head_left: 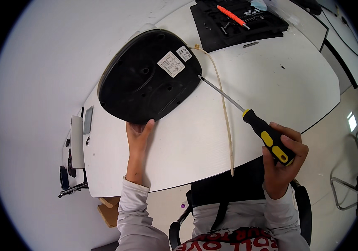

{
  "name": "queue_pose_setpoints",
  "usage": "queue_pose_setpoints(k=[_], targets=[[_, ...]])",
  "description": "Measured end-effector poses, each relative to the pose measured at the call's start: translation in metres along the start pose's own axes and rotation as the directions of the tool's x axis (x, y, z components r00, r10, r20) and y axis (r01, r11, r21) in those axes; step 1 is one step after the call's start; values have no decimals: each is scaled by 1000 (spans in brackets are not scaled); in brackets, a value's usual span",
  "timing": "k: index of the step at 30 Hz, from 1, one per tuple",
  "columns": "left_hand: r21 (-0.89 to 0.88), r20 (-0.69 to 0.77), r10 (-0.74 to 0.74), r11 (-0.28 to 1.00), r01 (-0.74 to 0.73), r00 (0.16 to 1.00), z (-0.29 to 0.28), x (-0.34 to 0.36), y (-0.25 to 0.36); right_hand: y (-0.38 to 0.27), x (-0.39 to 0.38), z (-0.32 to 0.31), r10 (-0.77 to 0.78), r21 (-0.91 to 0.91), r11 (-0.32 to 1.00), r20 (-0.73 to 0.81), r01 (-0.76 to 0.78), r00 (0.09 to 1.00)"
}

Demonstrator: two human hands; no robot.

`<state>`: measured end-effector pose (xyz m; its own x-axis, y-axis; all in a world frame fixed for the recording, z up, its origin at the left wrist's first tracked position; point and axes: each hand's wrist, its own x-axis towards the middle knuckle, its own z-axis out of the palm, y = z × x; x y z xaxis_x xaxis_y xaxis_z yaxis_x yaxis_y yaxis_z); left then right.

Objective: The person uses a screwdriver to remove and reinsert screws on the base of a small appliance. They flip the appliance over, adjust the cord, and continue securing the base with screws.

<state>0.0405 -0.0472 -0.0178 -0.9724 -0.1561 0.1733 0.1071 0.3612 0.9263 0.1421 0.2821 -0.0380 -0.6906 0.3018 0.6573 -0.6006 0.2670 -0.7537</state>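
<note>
A black oval appliance base (124, 88) with two white labels faces up at the table's upper left. My left hand (139, 136) grips its lower edge, thumb at the rim, fingers partly hidden beneath. My right hand (281, 167) holds a yellow-and-black screwdriver (257, 125), whose long shaft angles up-left so the tip is at the base's right edge. A pale cord (224, 113) runs from behind the base down across the white table (179, 154) to its front edge.
A black tool case (267, 25) with an orange-handled tool (231, 16) lies at the back, a small metal piece (250, 44) before it. A grey rectangular item (88, 120) lies left. Cardboard (108, 211) is below left, a black chair (302, 213) behind me, another desk (346, 46) right.
</note>
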Motion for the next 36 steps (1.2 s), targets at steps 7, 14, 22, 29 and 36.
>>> queue_pose_setpoints(k=[7, 14, 22, 29, 36], targets=[[6, -7, 39, 999, -39, 999, -1, 1, -4, 1, 0, 10, -44, -17, 999, 36, 44, 998], [29, -9, 57, 998, -57, 998, 2, 1, -5, 1, 0, 13, -86, -30, 996, 45, 87, 995], [63, -21, 41, 997, -40, 999, -2, 2, -11, 1, 9, 16, -96, -117, 987, 104, 108, 990], [19, -17, 76, 997, -75, 997, 2, 0, -8, -17, 12, 7, 56, -337, 941, 212, 19, 976], [-4, 20, 90, 996, -90, 996, 4, 2, -3, -32, 23, 6, 174, -328, 940, 214, -97, 961]])
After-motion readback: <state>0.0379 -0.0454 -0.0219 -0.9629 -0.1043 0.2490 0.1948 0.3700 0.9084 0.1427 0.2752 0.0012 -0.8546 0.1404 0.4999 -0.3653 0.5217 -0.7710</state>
